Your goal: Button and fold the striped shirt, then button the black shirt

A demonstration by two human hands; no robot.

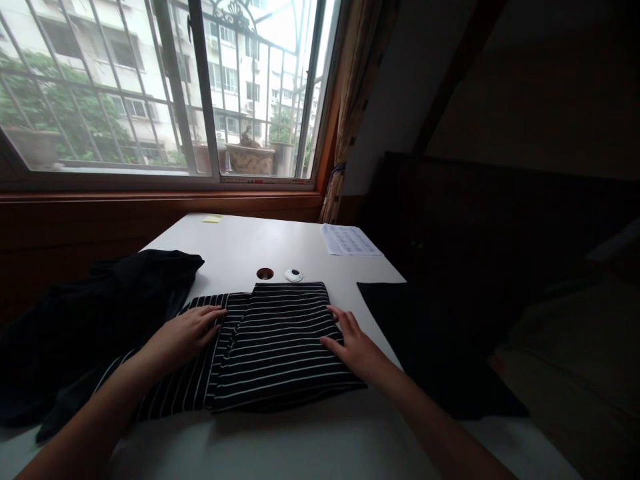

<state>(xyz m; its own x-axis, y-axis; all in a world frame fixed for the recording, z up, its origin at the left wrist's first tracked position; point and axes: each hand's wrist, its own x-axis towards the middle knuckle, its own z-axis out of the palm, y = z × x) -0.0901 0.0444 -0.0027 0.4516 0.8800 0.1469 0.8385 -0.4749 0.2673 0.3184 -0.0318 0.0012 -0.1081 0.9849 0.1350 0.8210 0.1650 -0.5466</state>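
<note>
A black garment with white stripes [285, 347] lies partly folded on the white table [280, 443]. Its right part is stacked in layers, while a single flatter part spreads to the left. My left hand [183, 337] rests on that left part, fingers stretched out and palm down. At the right edge of the folded stack is my right hand [350, 340], its fingers spread and the tips touching the cloth. Neither hand grips anything that I can see.
A heap of dark clothing [100, 313] lies at the left. Dark folded cloth [440, 360] hangs over the table's right side. Printed sheets [350, 240], a yellow note [212, 219], a round hole [265, 274] and a white round cap [294, 275] are farther back, below a barred window [250, 100].
</note>
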